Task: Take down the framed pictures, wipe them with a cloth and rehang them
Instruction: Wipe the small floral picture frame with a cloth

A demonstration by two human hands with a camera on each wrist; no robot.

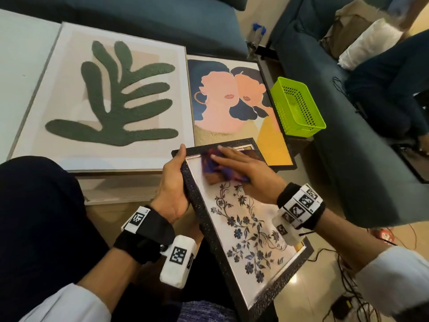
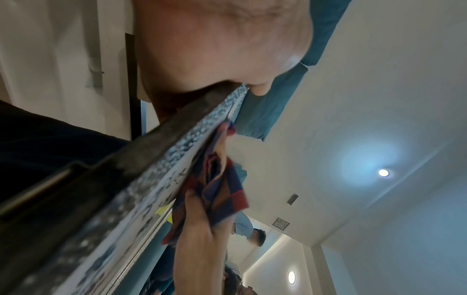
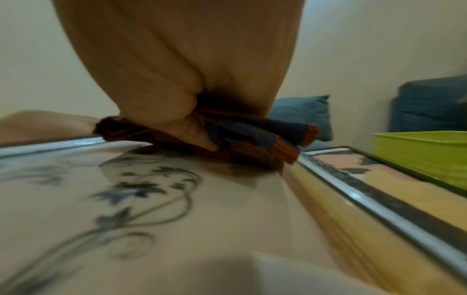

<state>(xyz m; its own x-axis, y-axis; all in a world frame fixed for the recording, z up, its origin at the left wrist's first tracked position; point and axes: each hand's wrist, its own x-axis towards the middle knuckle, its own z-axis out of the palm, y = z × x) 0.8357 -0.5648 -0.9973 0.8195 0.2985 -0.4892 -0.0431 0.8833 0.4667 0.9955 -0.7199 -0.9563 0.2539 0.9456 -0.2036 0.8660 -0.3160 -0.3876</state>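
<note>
A dark-framed floral picture (image 1: 246, 228) is tilted over my lap, its far end near the table. My left hand (image 1: 173, 180) grips its left frame edge, thumb on top. My right hand (image 1: 241, 168) lies flat with straight fingers on a checked red-and-blue cloth (image 1: 216, 168), pressing it against the glass near the picture's top. The cloth (image 3: 255, 139) bunches under my palm in the right wrist view. In the left wrist view the frame edge (image 2: 141, 159) runs diagonally, with the cloth (image 2: 220, 189) beside it. The cloth and hand blur.
Two more framed pictures lie on the low table: a green leaf print (image 1: 111, 94) and a two-faces print (image 1: 234, 103). A lime green basket (image 1: 297, 108) sits at the table's right edge. Blue sofas (image 1: 348, 126) surround it. Cables (image 1: 348, 287) trail over the floor at right.
</note>
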